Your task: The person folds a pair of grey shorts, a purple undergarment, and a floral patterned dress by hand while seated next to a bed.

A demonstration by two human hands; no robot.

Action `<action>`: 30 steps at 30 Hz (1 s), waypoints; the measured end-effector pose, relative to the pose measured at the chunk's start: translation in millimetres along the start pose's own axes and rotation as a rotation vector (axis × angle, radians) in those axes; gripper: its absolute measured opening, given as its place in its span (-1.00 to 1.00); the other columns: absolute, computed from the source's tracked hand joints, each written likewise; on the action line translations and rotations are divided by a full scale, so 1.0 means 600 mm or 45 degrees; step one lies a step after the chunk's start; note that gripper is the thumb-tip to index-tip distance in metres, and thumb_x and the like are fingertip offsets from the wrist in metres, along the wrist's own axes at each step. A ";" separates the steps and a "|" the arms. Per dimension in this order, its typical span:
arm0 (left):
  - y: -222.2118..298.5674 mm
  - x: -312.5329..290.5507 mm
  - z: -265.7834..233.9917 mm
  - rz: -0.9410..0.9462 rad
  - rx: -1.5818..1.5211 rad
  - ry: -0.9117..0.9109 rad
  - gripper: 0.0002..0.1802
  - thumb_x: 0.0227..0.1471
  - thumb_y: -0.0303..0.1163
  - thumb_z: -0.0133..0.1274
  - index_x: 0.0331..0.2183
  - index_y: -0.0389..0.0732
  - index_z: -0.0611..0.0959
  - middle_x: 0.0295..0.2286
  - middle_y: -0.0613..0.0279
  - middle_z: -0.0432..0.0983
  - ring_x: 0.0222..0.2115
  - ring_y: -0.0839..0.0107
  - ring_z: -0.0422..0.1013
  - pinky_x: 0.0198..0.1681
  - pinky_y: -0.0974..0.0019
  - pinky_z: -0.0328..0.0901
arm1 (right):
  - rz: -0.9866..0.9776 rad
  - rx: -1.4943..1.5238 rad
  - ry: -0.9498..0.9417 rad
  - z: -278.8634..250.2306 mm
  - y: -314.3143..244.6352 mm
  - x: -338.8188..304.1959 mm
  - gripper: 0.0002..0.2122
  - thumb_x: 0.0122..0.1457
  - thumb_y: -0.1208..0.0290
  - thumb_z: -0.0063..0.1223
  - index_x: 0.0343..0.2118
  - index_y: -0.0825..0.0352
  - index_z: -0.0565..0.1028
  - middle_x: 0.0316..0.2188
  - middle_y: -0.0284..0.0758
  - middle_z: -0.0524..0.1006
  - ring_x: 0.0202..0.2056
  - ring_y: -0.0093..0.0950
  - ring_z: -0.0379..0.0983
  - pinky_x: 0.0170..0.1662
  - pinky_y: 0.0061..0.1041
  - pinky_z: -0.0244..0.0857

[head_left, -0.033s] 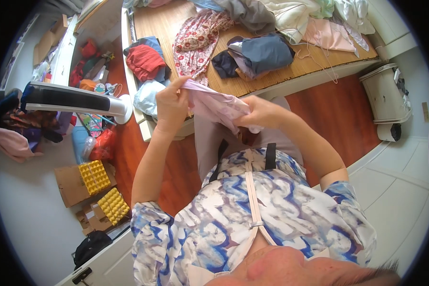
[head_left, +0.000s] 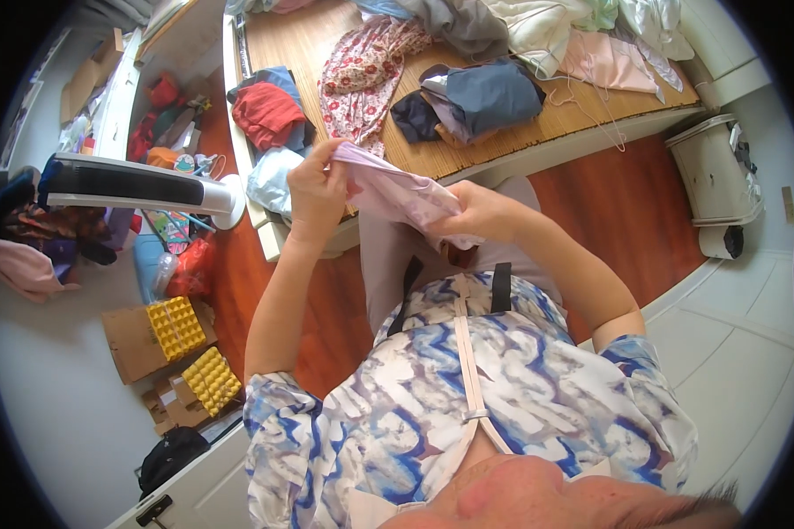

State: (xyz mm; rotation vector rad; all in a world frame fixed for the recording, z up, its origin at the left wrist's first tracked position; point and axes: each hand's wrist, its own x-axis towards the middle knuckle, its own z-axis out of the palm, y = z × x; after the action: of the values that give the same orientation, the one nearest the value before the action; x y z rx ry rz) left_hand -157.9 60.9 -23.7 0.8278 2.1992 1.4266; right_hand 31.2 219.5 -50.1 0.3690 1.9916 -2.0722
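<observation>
We see the left hand [head_left: 316,189] pinching one end of a lilac printed garment [head_left: 397,187], the right hand [head_left: 475,212] gripping the other, so it hangs stretched before the near edge of the matted bed [head_left: 282,48], towards its near-left corner. Folded red cloth [head_left: 269,115] lies by the left edge. We cannot read the colourful packet [head_left: 169,227]; its print is too small.

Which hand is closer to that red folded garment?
Left. The left hand is just below and right of the red folded garment in view; the right hand is much farther right.
</observation>
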 end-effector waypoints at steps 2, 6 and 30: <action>-0.028 0.022 0.004 0.091 -0.055 -0.025 -0.81 0.21 -0.39 -0.02 -0.24 -0.28 0.61 -0.42 0.27 0.56 -0.37 0.62 0.47 -0.35 0.52 0.34 | -0.136 0.057 0.040 0.020 0.009 0.005 -0.82 0.09 0.43 0.16 -0.28 0.41 0.54 -0.39 -0.44 0.54 -0.36 -0.68 0.39 -0.25 -0.64 0.29; -0.017 0.081 0.001 0.528 -0.501 -0.128 -0.72 0.25 -0.29 -0.05 -0.20 -0.33 0.59 -0.30 0.22 0.58 -0.29 0.53 0.46 -0.18 0.48 0.34 | -0.542 0.137 0.060 0.043 -0.003 0.015 -0.86 0.19 0.45 0.05 -0.26 0.39 0.52 -0.46 -0.50 0.47 -0.37 -0.71 0.35 -0.29 -0.64 0.26; 0.042 0.137 -0.127 0.648 -1.484 -1.375 -0.64 0.12 -0.08 0.07 -0.28 -0.20 0.49 0.23 0.01 0.05 0.26 -0.12 -0.08 0.23 -0.29 0.04 | -0.500 0.810 -0.046 0.114 0.003 0.013 -0.81 0.31 0.30 -0.06 -0.21 0.33 0.46 -0.38 -0.54 0.42 -0.32 -0.77 0.29 -0.24 -0.70 0.23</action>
State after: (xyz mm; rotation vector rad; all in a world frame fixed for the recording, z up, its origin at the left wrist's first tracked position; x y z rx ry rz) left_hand -258.8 71.1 29.7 1.2305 0.2455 1.5425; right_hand 23.8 151.3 -51.9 0.0386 1.4173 -2.9153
